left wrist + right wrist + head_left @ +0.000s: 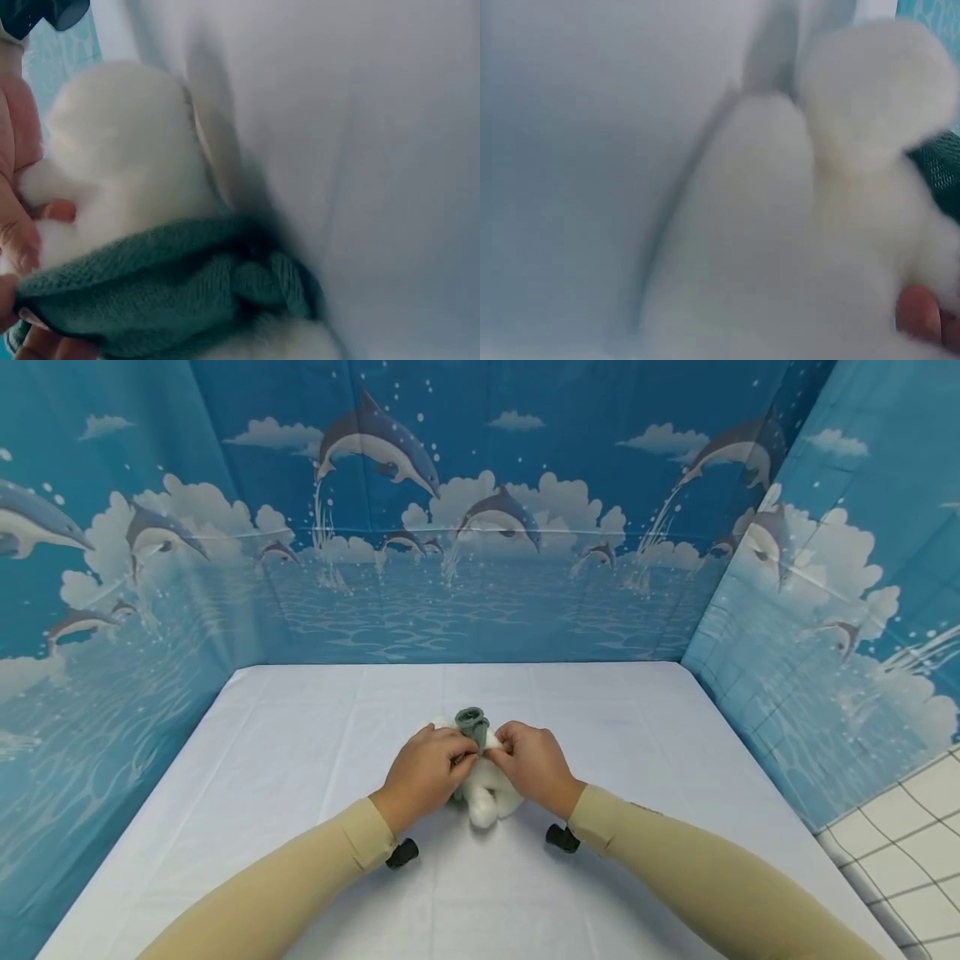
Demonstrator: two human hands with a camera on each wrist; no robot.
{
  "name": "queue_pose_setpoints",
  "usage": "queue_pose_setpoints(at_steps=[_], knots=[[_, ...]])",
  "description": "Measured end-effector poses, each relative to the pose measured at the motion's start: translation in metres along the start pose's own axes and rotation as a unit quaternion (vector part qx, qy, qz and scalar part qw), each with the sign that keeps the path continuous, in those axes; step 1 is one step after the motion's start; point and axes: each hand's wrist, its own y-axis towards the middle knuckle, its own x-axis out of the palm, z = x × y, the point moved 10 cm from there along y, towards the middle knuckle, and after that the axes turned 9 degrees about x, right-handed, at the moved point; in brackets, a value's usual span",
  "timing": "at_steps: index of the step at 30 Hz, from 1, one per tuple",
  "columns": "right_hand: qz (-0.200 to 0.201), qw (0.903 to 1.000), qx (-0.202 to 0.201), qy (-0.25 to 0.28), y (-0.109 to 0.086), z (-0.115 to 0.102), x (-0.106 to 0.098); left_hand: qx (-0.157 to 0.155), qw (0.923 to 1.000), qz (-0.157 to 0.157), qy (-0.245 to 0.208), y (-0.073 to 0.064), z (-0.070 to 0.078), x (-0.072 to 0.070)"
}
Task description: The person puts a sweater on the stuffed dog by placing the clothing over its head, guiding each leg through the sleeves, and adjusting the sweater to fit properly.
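A white plush toy (482, 810) lies on the table between my hands, partly covered by a green knitted garment (471, 720). With its fingertips, my left hand (429, 767) pinches the edge of this knit. In the left wrist view the green fabric (165, 289) is stretched across the fluffy white body (131, 135), and a thumb and fingers hold its border. My right hand (536, 764) pinches a small white part of the toy from the other side. Rounded white limbs (739, 217) fill the right wrist view, where only fingertips (919, 311) show at the lower right.
White cloth covers the table (315, 727). Black wrist cameras (402, 853) hang under both sleeves. A blue curtain (480, 602) printed with dolphins surrounds the back and sides, and white tiles (900, 835) show at the right.
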Motion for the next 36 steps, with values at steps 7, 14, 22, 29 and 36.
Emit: queue_pose_setpoints(at_steps=[7, 14, 22, 29, 36], knots=[[-0.077, 0.9969, 0.001, 0.014, 0.001, 0.004, 0.004, 0.026, 0.9992, 0.025, 0.019, -0.002, 0.003, -0.005], [-0.129, 0.9904, -0.02, 0.046, 0.003, 0.005, 0.006, 0.04, 0.9984, 0.004, 0.039, 0.0, 0.005, -0.004], [-0.101, 0.9929, -0.052, 0.037, 0.003, 0.0, 0.005, 0.046, 0.9984, 0.011, 0.031, -0.001, 0.003, -0.004], [-0.09, 0.9937, -0.055, 0.038, 0.003, -0.001, 0.004, 0.042, 0.9989, 0.01, 0.017, -0.001, 0.001, -0.004], [-0.035, 0.9958, -0.071, 0.046, 0.0, -0.004, 0.0, 0.03, 0.9994, 0.018, 0.002, -0.005, -0.001, -0.003]])
